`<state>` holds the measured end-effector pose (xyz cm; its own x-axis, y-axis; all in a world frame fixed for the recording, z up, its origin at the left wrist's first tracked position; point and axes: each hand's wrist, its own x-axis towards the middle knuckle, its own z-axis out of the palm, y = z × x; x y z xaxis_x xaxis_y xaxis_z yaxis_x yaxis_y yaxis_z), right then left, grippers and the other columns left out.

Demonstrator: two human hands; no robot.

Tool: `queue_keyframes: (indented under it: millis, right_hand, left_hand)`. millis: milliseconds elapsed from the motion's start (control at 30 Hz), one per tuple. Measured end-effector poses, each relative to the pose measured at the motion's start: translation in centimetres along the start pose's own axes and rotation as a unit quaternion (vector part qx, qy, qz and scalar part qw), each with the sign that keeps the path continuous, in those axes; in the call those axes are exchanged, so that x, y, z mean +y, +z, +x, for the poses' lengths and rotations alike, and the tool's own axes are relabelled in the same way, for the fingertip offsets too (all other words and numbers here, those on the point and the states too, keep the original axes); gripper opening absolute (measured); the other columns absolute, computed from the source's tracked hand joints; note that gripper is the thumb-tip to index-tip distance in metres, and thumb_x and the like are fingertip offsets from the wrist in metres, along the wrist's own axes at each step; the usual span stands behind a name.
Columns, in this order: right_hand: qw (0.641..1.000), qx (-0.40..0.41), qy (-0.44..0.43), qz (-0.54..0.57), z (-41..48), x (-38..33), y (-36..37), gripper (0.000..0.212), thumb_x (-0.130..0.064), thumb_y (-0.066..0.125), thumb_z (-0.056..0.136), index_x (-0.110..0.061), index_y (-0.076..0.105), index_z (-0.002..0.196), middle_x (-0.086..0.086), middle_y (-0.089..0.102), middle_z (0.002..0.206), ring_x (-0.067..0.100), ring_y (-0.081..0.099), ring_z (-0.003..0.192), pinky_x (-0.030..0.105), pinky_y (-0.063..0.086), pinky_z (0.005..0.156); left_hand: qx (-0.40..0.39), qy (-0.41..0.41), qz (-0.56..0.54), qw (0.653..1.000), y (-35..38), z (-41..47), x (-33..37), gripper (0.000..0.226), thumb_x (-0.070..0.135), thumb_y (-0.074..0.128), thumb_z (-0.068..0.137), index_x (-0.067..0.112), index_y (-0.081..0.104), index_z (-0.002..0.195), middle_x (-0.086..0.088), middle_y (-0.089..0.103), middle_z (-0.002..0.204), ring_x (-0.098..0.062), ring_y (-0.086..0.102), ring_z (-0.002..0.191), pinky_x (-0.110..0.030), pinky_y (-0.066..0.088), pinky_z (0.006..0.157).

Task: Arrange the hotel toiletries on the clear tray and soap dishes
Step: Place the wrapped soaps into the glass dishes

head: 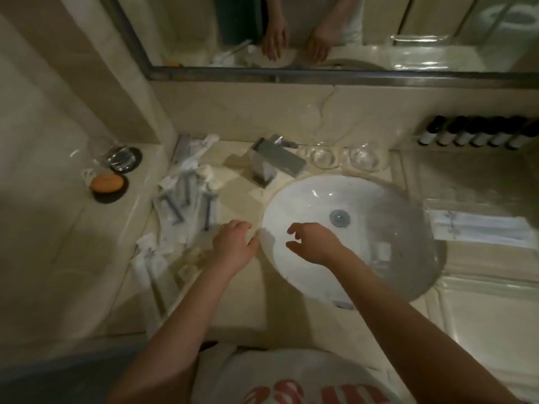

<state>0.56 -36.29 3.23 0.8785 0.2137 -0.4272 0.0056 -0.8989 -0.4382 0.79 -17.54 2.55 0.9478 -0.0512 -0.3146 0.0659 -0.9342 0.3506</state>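
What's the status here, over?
Hands empty: left hand by wrapped razors, right hand over sink. Clear dishes beside faucet look empty. Nothing in the way.

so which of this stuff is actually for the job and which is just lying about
For the job: razors, white packets, bottles, orange soap, clear dishes, tray.
Lying about: faucet, sink, mirror, glass.

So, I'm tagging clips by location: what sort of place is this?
Likely a hotel bathroom: a sink with faucet under a mirror, wrapped razors and a row of small bottles.
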Motion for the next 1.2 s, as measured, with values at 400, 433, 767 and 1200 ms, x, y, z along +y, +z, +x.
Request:
queue_keyframes:
  millis: [400,433,767,1200]
  right_hand:
    - [0.979,-0.124,-0.137,-0.088,6.9,-12.7,6.4,0.055,-0.028,0.052,0.091,-0.016,0.035,0.142,0.012,0.045,0.141,0.03,0.046,0.127,0.037,0.04,0.102]
    - [0.977,-0.116,-0.153,-0.091,7.2,-13.3,6.8,0.056,-0.027,0.053,0.09,-0.017,0.035,0.142,0.012,0.045,0.14,0.03,0.047,0.125,0.038,0.041,0.101]
    - [0.958,-0.067,-0.218,-0.173,9.5,-15.4,11.1,0.037,-0.03,0.043,0.094,-0.018,0.052,0.128,0.011,0.05,0.123,0.03,0.051,0.112,0.038,0.045,0.086]
    - [0.92,0.024,0.015,0.391,6.0,-10.9,6.3,0.023,-0.019,0.07,0.082,-0.003,0.062,0.096,0.005,0.064,0.079,0.016,0.06,0.065,0.032,0.053,0.069]
  left_hand:
    - [0.054,-0.16,-0.105,0.98,-1.9,-3.1,-16.2,0.038,0.026,0.058,0.088,0.009,0.057,0.122,-0.014,0.053,0.131,-0.03,0.046,0.122,-0.037,0.037,0.102]
    - [0.047,-0.165,-0.117,0.978,-1.7,-3.3,-16.8,0.038,0.026,0.058,0.088,0.009,0.057,0.123,-0.013,0.052,0.133,-0.03,0.046,0.124,-0.037,0.037,0.103]
    - [0.004,-0.147,-0.129,0.981,0.1,-3.7,-17.7,0.047,0.033,0.061,0.085,0.011,0.054,0.126,-0.01,0.053,0.127,-0.024,0.051,0.115,-0.033,0.041,0.096]
    - [0.012,-0.123,-0.067,0.99,1.4,-3.2,-15.0,0.044,0.035,0.068,0.076,0.019,0.054,0.115,-0.002,0.048,0.122,-0.022,0.049,0.11,-0.034,0.041,0.091]
